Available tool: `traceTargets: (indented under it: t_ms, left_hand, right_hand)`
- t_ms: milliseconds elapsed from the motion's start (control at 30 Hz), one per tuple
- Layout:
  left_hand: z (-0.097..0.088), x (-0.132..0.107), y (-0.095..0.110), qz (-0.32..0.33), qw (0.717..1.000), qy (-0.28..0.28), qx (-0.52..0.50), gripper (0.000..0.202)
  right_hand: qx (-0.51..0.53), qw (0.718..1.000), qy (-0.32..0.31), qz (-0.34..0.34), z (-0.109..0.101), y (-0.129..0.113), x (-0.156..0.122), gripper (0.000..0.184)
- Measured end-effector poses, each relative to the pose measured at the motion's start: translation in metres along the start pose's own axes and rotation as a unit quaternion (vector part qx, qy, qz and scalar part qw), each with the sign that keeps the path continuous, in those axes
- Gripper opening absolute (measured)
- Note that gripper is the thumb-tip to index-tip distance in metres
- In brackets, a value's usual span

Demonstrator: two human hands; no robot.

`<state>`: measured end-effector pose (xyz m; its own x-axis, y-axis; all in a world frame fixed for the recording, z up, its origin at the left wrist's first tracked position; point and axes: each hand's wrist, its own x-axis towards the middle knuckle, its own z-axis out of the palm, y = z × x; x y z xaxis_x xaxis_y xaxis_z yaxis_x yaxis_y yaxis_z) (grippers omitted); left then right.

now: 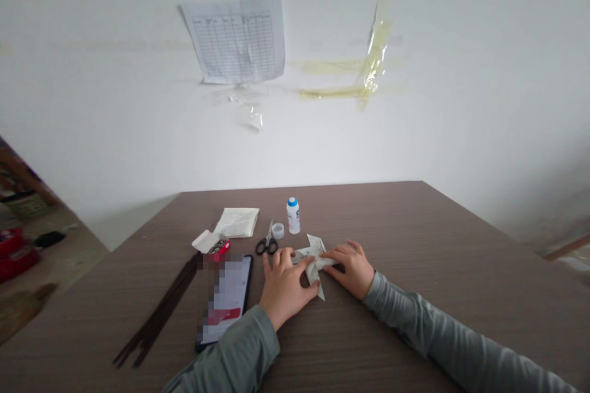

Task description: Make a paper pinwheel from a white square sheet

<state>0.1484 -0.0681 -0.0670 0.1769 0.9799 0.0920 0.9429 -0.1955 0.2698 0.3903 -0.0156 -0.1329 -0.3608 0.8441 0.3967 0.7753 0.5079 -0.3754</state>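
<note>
A folded paper pinwheel [314, 242] with pointed blades lies on the table between my hands. My left hand [286, 285] grips its left and near side, thumb and fingers on the paper. From the right, my right hand [353, 269] pinches the pinwheel near its middle and right blade. My fingers hide part of the folds. Just behind my left hand are black-handled scissors [266, 245], partly open. A small clear round container [278, 231] sits beside them. Behind the pinwheel stands a white bottle [294, 221] with a blue cap.
A phone [230, 301] lies left of my left forearm. Farther left are thin dark sticks [161, 310] and an open red-and-white box [219, 247] of small pieces. Folded paper [237, 222] rests behind. The wall carries a taped printed sheet [237, 40].
</note>
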Motion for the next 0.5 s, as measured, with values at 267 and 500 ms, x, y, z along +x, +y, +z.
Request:
traceTargets:
  t_ms: [267, 500]
  left_hand:
    - [-0.0011, 0.0002, -0.0018, -0.007, 1.000, 0.027, -0.002, 0.066]
    - [-0.0031, 0.0010, -0.0002, 0.007, 1.000, 0.023, -0.016, 0.067]
  right_hand:
    - [-0.001, 1.000, -0.003, -0.018, 0.0021, 0.0021, 0.0007, 0.028]
    - [-0.007, 1.000, -0.005, -0.020, 0.0018, 0.0021, 0.0009, 0.028]
